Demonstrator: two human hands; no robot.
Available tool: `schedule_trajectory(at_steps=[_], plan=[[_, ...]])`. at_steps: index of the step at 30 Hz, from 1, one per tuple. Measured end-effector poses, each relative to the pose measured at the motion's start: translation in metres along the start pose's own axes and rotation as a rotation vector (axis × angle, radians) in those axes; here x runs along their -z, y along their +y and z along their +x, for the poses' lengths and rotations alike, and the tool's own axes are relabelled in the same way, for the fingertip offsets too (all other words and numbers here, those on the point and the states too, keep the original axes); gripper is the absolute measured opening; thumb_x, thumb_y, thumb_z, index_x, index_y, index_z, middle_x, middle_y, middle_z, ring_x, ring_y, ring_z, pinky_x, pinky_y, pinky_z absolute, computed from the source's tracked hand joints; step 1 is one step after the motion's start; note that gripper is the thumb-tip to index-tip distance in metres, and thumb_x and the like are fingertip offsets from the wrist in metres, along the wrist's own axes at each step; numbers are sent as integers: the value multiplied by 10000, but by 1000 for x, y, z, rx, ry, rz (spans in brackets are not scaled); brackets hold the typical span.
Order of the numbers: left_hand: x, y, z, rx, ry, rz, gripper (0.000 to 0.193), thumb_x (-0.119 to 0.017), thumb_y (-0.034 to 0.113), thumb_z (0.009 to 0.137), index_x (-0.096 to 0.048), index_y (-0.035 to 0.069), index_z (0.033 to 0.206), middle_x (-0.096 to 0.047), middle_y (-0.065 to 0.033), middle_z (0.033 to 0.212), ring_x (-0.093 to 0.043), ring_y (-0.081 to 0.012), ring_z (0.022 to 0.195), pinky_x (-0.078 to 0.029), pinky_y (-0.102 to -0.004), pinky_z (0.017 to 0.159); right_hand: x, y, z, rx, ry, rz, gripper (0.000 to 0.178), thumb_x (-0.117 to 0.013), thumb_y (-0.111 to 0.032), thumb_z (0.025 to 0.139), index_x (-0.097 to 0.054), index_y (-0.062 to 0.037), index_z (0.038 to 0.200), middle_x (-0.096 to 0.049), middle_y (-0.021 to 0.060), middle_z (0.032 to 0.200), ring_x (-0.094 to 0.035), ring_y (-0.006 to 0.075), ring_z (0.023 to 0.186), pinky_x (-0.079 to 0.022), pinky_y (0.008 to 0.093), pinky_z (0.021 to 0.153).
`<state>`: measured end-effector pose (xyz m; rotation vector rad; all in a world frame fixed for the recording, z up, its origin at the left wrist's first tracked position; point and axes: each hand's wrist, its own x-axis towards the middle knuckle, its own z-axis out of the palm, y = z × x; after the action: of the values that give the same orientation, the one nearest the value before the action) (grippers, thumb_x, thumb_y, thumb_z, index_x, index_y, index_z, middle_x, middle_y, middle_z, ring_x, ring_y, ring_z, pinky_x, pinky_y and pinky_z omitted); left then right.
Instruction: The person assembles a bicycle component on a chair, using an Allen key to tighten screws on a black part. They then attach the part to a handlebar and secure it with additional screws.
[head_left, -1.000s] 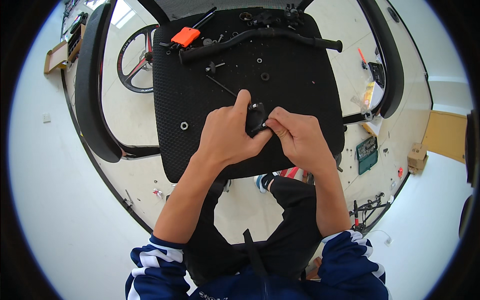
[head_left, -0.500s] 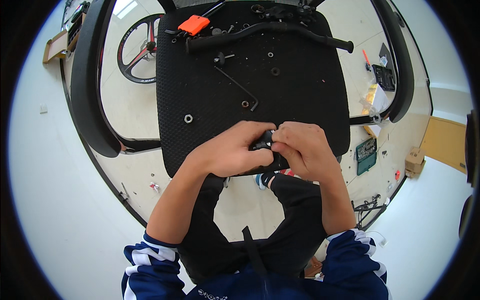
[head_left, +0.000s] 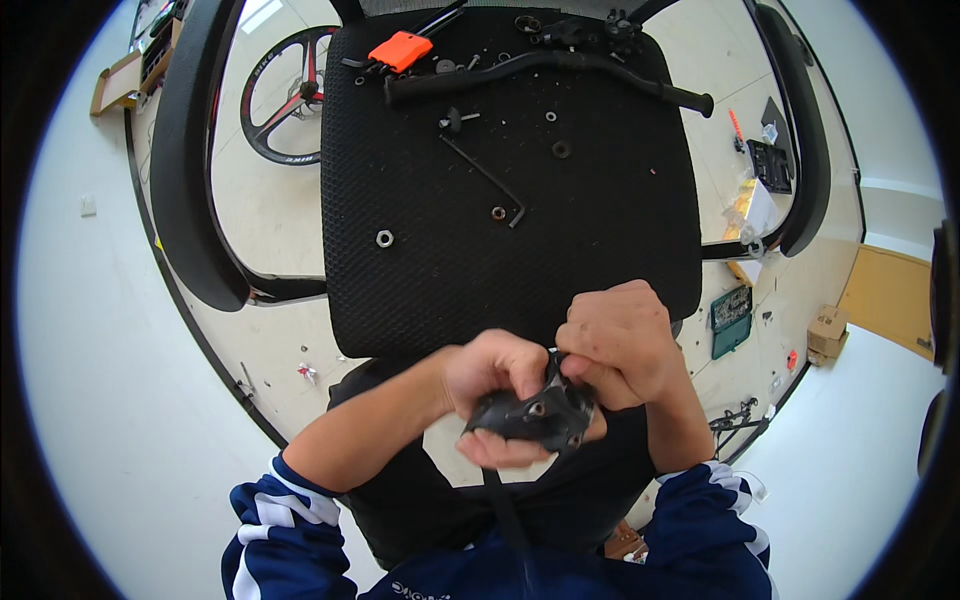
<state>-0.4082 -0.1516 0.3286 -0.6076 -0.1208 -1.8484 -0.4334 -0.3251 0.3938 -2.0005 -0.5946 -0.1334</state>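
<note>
Over the black seat [head_left: 600,250], you've pulled the black bracket [head_left: 530,415] toward your lap, left hand [head_left: 495,375] and right hand [head_left: 620,340] both pinching it.

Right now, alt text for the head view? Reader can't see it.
Seen from above, both hands, left hand and right hand, grip a small black metal part with bolt holes, close to the body. Beyond them, a black chair seat holds a hex key, loose nuts, an orange-handled tool and a black handlebar.
</note>
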Motion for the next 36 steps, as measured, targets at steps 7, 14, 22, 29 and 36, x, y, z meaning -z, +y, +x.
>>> schedule_trajectory(at_steps=[7,14,22,29,36], plan=[[-34,28,2,-41,521,750,331,-571,235,782,-549,-51,947,-584,-97,613,-553,-161,454,-442,-256,423,11,2,-2,30,105,20,195,-761,-197,833,-614,-78,787,-501,55,663,-501,235,565,-394,339,514],[-40,47,3,-310,1046,1531,278,-609,216,783,-604,-11,943,-573,-47,659,-567,-133,540,-428,-257,507,3,12,0,-122,276,-168,139,-756,-128,833,-633,-66,853,-506,72,703,-513,270,649,-410,351,577],[-30,40,25,-727,1408,2519,510,-783,96,679,-611,26,1155,-669,-134,893,-679,-265,762,-537,-354,700,2,38,-5,-662,549,191,233,-608,-174,1011,-602,-9,846,-565,32,645,-466,52,585,-351,244,531],[-1,45,23,-641,1714,2260,290,-788,70,645,-620,28,878,-656,-128,721,-656,-309,667,-513,-353,632,-18,28,7,-724,445,-69,167,-602,-145,984,-611,-7,889,-546,172,640,-508,275,525,-410,339,539],[-37,63,-1,-244,798,1557,259,-811,144,558,-641,44,726,-614,-7,647,-579,-101,562,-478,-243,565,20,6,-1,-384,210,193,91,-736,-102,880,-695,-26,850,-595,62,646,-502,116,517,-334,259,489]])
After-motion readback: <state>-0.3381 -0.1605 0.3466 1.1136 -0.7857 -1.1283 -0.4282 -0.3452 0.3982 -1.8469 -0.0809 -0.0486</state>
